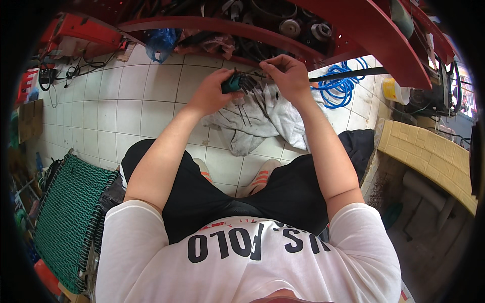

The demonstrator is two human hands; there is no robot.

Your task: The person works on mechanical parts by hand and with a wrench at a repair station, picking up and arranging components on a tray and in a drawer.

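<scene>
In front of me, my left hand (216,92) is closed around a small teal object (232,84). Dark thin pieces, like cable ends or rods, show at its right end; its exact kind is not clear. To the right, my right hand (289,77) pinches thumb and fingers together near those dark pieces. Whatever is between the fingertips is too small to make out. Below both hands a crumpled grey cloth (242,140) lies on the tiled floor, with several thin dark pieces (244,115) over it.
A red metal frame (212,23) holding dark parts and metal pulleys (290,29) stands ahead. Coiled blue hose (337,91) lies to the right, near a yellow-and-white bucket (395,91). A green woven seat (68,217) is at left, and a tan padded ledge (429,154) at right.
</scene>
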